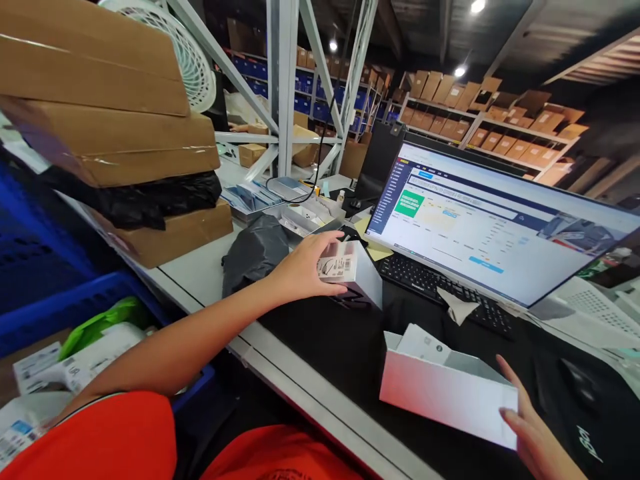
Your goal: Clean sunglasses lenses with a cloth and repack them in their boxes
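My left hand [300, 270] holds a white product box [367, 277] at its labelled end, fingers over the top and thumb along the lower side. The label shows print and a barcode. On the right, my right hand [525, 423] grips the end of an open white carton [445, 393], thumb on its near face and a finger behind. A white printed flap or sheet [423, 343] stands up from the carton's opening. What lies deeper inside is hidden. Both boxes are over a black desk mat [320, 347].
A monitor [490, 220] and keyboard [425, 283] stand behind the boxes, with crumpled paper [456, 307] on the keys. A mouse [577, 380] lies far right. Left are a dark plastic bag [257, 253], stacked brown cartons [145, 143] and a blue crate [100, 293] of packages.
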`<state>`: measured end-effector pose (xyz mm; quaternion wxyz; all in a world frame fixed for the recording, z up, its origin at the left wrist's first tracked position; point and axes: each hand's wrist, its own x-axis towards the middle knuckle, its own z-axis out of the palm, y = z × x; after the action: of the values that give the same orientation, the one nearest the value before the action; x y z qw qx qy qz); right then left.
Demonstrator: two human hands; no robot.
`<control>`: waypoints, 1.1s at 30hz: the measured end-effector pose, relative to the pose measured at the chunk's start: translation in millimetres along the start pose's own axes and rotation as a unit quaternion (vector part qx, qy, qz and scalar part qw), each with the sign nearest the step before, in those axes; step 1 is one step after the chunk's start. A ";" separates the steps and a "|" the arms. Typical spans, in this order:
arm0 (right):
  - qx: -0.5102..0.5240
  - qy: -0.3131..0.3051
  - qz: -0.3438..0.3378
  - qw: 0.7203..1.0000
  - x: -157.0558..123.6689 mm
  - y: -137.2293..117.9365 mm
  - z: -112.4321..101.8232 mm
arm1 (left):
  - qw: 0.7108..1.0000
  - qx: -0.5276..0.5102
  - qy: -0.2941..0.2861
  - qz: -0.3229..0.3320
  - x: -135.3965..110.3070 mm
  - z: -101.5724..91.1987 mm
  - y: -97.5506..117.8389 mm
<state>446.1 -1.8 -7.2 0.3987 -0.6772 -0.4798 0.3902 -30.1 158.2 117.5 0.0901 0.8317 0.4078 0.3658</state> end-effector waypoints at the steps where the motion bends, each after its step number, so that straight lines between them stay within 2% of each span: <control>1: -0.035 0.005 -0.028 0.999 -3.6 3.5 -0.1 | 1.000 -0.005 0.012 -0.005 2.8 1.4 0.4; 4: -0.071 -0.006 -0.083 0.994 -19.4 5.7 1.6 | 1.000 0.003 0.019 0.000 12.1 1.2 3.3; 8: -0.111 -0.050 -0.127 0.984 -43.7 -3.0 17.1 | 0.996 0.087 0.009 0.002 28.5 -6.2 10.1; 11: -0.164 -0.028 -0.137 0.976 -50.3 -3.6 37.8 | 0.988 0.153 0.003 -0.005 43.4 -8.9 11.4; 16: -0.125 0.022 -0.134 0.983 -44.6 7.6 63.8 | 0.977 0.204 -0.058 0.015 60.1 0.1 2.7; 21: -0.120 0.013 -0.131 0.984 -41.4 4.5 63.7 | 0.976 0.206 -0.070 0.029 60.8 0.5 -1.3; 26: -0.125 0.007 -0.105 0.987 -36.1 -10.9 71.5 | 0.984 0.175 -0.018 -0.013 61.7 -7.5 8.7; 30: -0.165 0.015 -0.109 0.980 -30.0 -19.3 76.7 | 0.984 0.159 -0.032 -0.073 61.9 5.6 16.2; 33: -0.182 -0.035 -0.146 0.972 -27.0 -19.8 56.2 | 0.986 0.148 -0.004 -0.078 59.2 19.8 16.4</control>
<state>381.8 -14.1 -6.4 0.3046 -0.6468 -0.6501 0.2573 17.1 194.5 142.3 -0.0038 0.8028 0.5210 0.2900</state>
